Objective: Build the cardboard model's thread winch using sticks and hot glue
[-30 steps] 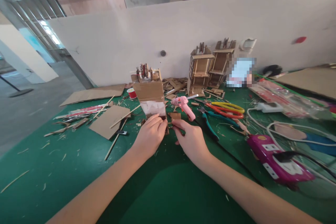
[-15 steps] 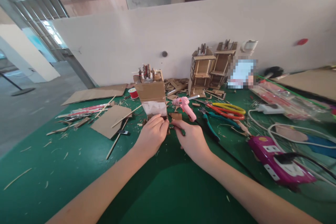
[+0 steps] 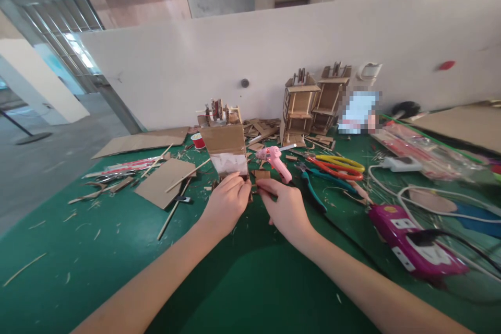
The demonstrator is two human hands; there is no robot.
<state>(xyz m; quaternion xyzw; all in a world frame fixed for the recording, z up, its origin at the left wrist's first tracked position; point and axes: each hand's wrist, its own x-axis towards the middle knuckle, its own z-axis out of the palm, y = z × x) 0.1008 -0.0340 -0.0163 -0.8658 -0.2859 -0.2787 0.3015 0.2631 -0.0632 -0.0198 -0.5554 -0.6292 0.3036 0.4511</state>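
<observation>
My left hand (image 3: 230, 203) is closed over the lower front of a cardboard model (image 3: 224, 138), which stands upright with a white patch on its face. The part under its fingers is hidden. Close beside it, my right hand (image 3: 287, 206) pinches the end of a small thin stick (image 3: 254, 186) at the model's lower right edge. The stick's other end reaches toward my left fingertips. Just behind my right hand lies a pink glue gun (image 3: 275, 160), with a white glue stick out of its back. A small cardboard piece (image 3: 261, 174) rests between the model and the glue gun.
Two cardboard towers (image 3: 303, 107) stand at the back. Pliers with teal handles (image 3: 313, 190) and orange-handled pliers (image 3: 336, 167) lie to the right, near a purple power strip (image 3: 415, 242) with cables. Cardboard sheets (image 3: 166, 182), sticks and a red thread spool (image 3: 198, 141) are on the left.
Both hands keep nearly the same place and grip at the model's base. The whole view has shifted slightly; nothing has been picked up or let go.
</observation>
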